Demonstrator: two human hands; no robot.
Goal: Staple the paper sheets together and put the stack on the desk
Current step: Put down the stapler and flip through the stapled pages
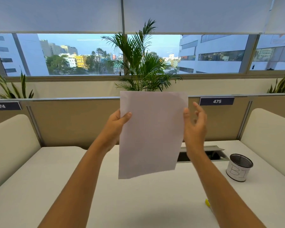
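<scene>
White paper sheets (150, 134) hang upright in the air above the white desk (138, 195). My left hand (118, 122) pinches their upper left edge, thumb on the front. Beside the right edge is my right hand (195, 127), with its fingers spread; the thumb is at or just off the paper's edge, and I cannot tell if it touches. A small yellow object (207, 202) lies on the desk partly hidden by my right forearm; what it is cannot be told. No stapler is clearly in view.
A mesh pen cup (239, 167) wrapped in labelled paper stands at the right. An open cable hatch (211, 154) is set in the desk behind the paper. Beige partitions and cream side panels (11, 145) enclose the desk. A potted palm (143, 63) stands beyond.
</scene>
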